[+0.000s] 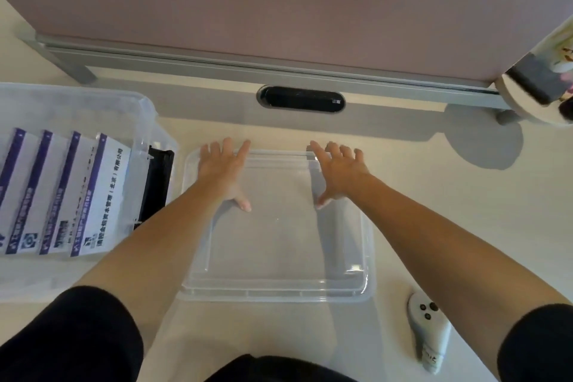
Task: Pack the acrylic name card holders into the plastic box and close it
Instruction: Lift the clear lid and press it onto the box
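Four name card holders stand in a leaning row inside the plastic box, which sits at the table's left edge; printed cards with purple bands show through the clear acrylic; a black latch hangs on the box's right wall. Holders judged stiff, slick and scratch-prone, light singly; best left as packed. Centre of table, toward the near edge: clear lid lying flat, just right of the box, apart from it. Left hand spread, palm down on the lid's far-left corner, thumb on the top panel. Right hand likewise spread on the far-right corner, thumb tucked down; neither hand is closed round anything. Lid judged light, thin, somewhat flexible, smooth enough to slip; a hold at two opposite rims should keep it from twisting; whether it is upside-down, cannot tell. Near the right front edge lies a white controller; not part of the job.
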Demonstrator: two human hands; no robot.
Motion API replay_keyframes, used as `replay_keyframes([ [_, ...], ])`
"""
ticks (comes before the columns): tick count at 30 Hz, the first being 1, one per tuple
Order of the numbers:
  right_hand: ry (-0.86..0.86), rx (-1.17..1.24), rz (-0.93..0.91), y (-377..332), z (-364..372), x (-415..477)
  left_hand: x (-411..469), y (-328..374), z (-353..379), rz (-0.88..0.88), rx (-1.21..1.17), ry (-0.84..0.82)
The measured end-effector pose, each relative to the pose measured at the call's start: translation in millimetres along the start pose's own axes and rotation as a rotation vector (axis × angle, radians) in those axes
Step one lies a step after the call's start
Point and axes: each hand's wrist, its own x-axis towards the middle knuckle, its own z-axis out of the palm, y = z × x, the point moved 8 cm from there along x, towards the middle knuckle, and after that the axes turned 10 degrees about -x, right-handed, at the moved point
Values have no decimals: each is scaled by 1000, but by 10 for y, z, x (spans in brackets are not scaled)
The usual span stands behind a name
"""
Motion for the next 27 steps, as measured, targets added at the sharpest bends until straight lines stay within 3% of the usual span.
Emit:
replay_keyframes([
  [10,30,-126,18,-12,14,140,58,113,-194,-15,216,7],
  [15,19,-56,68,176,-91,31,-43,231,-497,48,248,129],
  [27,698,-127,319,580,-1334,-1584,-1236,555,-1774,231,48,713],
])
